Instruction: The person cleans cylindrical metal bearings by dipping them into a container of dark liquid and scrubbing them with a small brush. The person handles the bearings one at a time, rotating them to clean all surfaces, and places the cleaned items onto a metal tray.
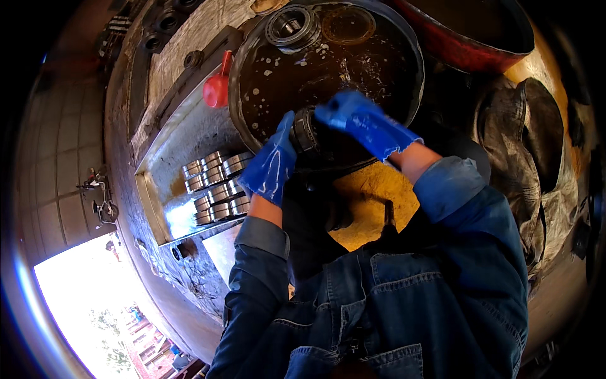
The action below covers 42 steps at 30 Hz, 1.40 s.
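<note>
Now gripping a dark bearing ring (307, 131) with fingers of the left hand (273, 165), at the near side of the round pan (235, 95), with the right hand (348, 111) just across, too blurred to tell its grip. Could slip off wet gloves (270, 177), splashing dark liquid (300, 79) toward the other bearing (292, 28) beyond.

Dk. metal ring (306, 132), approx. on edge, at tub's (235, 91) nr. side.

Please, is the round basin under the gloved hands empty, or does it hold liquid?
It holds liquid: inside the basin, pale bubbles dot a dark, glossy surface.
</note>
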Available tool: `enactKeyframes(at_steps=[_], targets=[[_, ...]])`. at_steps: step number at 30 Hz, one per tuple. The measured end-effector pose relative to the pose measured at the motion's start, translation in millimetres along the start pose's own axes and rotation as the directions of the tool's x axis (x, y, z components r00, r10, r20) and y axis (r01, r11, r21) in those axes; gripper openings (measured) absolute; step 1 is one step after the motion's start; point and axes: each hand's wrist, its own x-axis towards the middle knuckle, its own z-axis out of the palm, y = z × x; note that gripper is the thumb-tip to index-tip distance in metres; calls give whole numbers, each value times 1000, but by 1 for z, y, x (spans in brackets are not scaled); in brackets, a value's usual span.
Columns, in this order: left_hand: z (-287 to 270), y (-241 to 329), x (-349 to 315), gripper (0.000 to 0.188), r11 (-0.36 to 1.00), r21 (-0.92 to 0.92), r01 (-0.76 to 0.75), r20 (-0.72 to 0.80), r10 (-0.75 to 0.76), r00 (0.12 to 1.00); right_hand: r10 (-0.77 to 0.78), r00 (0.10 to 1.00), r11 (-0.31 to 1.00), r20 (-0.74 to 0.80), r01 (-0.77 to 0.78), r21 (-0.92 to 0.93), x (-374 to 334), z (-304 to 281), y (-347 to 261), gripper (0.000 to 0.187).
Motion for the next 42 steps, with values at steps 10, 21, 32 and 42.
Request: enactKeyframes(at_steps=[10,21,32,42], targets=[[31,15,24,49,-77,-949,306,312,-374,874,-141,980,873,143,55,484,7,97,1,49],[31,38,9,47,-325,-945,-37,46,-243,969,-332,936,917,-119,291,-274,-22,79,-24,37],[54,63,-11,45,-537,-843,-29,-37,4,999,-431,873,795,-228,248,-553,-84,47,-32,30],[51,81,-12,45,-596,-802,35,126,-112,986,-328,930,860,-165,223,-458,-84,33,-31,32]])
